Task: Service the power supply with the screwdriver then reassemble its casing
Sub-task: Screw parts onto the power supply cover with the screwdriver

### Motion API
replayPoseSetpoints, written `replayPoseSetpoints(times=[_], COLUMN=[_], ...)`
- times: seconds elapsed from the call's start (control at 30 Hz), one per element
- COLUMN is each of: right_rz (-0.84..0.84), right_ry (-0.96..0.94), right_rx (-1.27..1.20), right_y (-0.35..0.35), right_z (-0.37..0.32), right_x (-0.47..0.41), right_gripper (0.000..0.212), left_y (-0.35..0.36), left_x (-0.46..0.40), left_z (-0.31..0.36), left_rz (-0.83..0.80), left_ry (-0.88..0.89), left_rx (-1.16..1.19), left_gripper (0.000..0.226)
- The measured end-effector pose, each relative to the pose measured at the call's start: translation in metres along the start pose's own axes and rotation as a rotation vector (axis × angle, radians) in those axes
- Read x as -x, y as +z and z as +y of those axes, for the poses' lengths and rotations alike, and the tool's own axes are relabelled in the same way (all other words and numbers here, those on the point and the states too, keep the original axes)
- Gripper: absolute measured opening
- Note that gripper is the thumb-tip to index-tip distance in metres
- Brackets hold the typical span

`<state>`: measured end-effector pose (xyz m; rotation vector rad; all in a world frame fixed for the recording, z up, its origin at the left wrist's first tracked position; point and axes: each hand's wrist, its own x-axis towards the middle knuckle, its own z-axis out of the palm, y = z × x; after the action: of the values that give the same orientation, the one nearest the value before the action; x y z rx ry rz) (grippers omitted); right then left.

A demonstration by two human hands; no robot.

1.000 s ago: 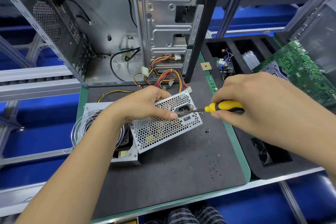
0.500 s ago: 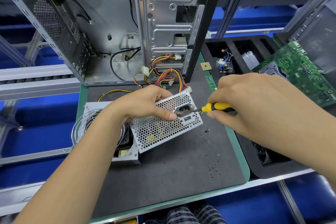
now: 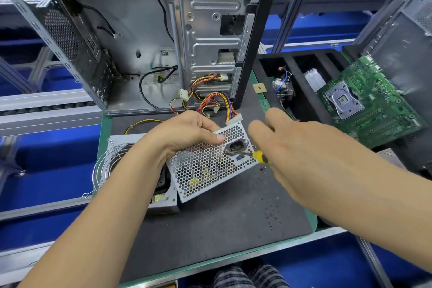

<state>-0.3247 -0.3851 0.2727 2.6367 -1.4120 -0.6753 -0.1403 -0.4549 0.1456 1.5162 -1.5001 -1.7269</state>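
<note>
My left hand [image 3: 187,133] grips the power supply [image 3: 210,166], tilted up on the black mat [image 3: 222,229] so its mesh face meets the tool. My right hand [image 3: 292,154] holds the yellow-handled screwdriver [image 3: 252,154], tip on a socket screw [image 3: 226,151].

Perforated bare-metal power supply [image 3: 205,170], dull grey; glossy yellow plastic screwdriver [image 3: 260,156] handle; matt, dusty dark mat [image 3: 222,222] beneath.
</note>
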Motion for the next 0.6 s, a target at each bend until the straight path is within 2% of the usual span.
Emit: replayPoseSetpoints(times=[0.23, 0.37, 0.5, 0.6], right_rz=[0.029, 0.074, 0.094, 0.137], right_ry=[0.104, 0.091, 0.138, 0.179], right_rx=[0.135, 0.058, -0.052, -0.043], right_y=[0.017, 0.026, 0.027, 0.024], right_z=[0.006, 0.006, 0.004, 0.001], right_x=[0.009, 0.014, 0.018, 0.022], right_gripper=[0.028, 0.035, 0.054, 0.040], left_y=[0.005, 0.009, 0.013, 0.017], left_x=[0.001, 0.003, 0.006, 0.008], left_z=[-0.001, 0.000, 0.002, 0.002], left_rz=[0.048, 0.065, 0.082, 0.110], left_ry=[-0.006, -0.008, -0.011, -0.009], left_rx=[-0.004, 0.008, -0.006, -0.015], left_gripper=[0.009, 0.007, 0.010, 0.012])
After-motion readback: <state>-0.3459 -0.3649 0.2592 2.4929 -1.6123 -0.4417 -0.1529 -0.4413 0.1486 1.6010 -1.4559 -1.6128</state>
